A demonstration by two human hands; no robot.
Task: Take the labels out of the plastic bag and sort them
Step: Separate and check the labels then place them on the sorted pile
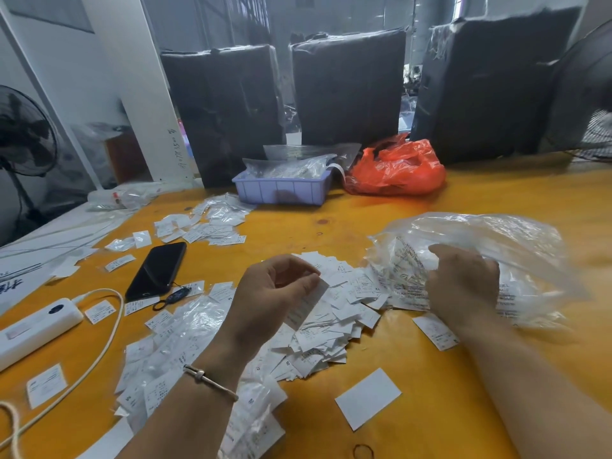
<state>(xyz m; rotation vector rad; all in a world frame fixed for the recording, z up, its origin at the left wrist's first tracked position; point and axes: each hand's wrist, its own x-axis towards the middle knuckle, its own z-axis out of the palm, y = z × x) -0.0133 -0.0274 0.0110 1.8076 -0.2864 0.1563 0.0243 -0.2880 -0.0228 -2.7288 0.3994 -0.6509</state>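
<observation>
A clear plastic bag [490, 246] with printed text lies crumpled at the right of the orange table [480, 200]. My right hand [463, 286] grips the bag's near edge, fingers curled into the plastic. A heap of small white labels [334, 329] lies in the middle, spilling from the bag's mouth. My left hand [275, 299] hovers over the heap and pinches one white label [308, 303] between thumb and fingers. More labels in small clear sleeves [185, 352] are spread under my left forearm.
A black phone [157, 271] and a white power strip [33, 329] with its cable lie at the left. A lilac tray [281, 190] and an orange-red bag [397, 170] stand at the back. Another label pile [212, 225] lies behind the phone. A blank white card [367, 397] lies near me.
</observation>
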